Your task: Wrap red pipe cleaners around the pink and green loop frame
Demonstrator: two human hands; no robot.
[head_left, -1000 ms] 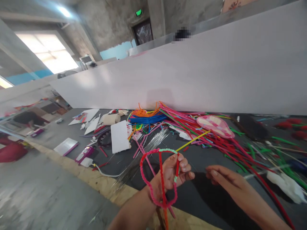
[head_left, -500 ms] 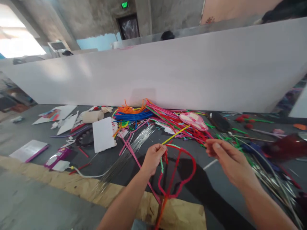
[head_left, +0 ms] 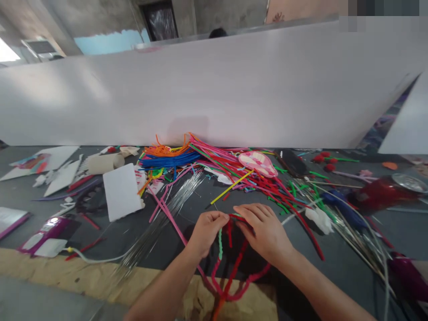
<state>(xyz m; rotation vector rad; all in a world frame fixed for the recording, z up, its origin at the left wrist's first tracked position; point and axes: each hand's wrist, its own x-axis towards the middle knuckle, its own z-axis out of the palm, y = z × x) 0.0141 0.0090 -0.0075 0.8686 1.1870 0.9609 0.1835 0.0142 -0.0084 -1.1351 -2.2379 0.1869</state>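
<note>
A loop made of red, pink and mint-green pipe cleaners (head_left: 234,272) stands low over the dark table (head_left: 334,272) in front of me. My left hand (head_left: 207,229) is closed and pinches the top of the loop beside its green stretch. My right hand (head_left: 265,232) has come in from the right and its curled fingers grip the same top part, touching the left hand. A red stem runs down the middle of the loop toward the table's wooden front edge.
A heap of coloured pipe cleaners (head_left: 214,162) lies behind the hands, with a pink patterned fan shape (head_left: 257,163) on it. A bundle of thin wires (head_left: 167,214), white card (head_left: 121,191), a pink device with a cable (head_left: 50,232) and a red jar (head_left: 381,192) lie around. A white partition (head_left: 214,89) closes the back.
My right hand moved left from open air onto the top of the loop, next to the left hand. The loop was lowered and tilted toward the table. The view swung right.
</note>
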